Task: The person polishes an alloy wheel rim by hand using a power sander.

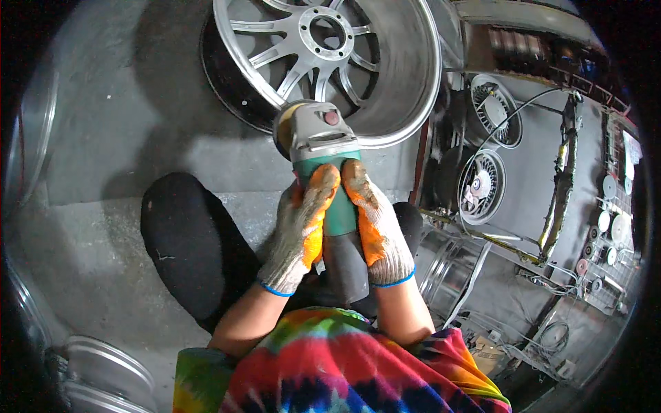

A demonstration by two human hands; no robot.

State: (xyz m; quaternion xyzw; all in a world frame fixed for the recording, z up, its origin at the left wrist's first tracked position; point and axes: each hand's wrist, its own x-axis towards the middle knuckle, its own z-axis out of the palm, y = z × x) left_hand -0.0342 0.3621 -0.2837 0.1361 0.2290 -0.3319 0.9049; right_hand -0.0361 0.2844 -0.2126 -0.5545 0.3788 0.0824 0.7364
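Note:
Both my hands, in dirty white knit gloves with orange palms, grip an angle grinder (342,214) in front of me. My left hand (304,229) wraps the left side of its green body, and my right hand (376,227) holds the right side. The grinder's silver gear head (321,129) points away from me. At its left a round yellowish disc (283,124) overlaps the near rim of a multi-spoke alloy wheel (405,131). Whether disc and rim touch is hard to tell. The wheel leans tilted on the floor, showing its spokes and bolt holes.
On the right, two more spoked wheels (483,187) sit by a metal frame stand (560,175). Grinding discs hang on a wire rack (617,227) at the far right. Silver wheel barrels (111,369) stand at lower left. Cables (555,335) lie at lower right.

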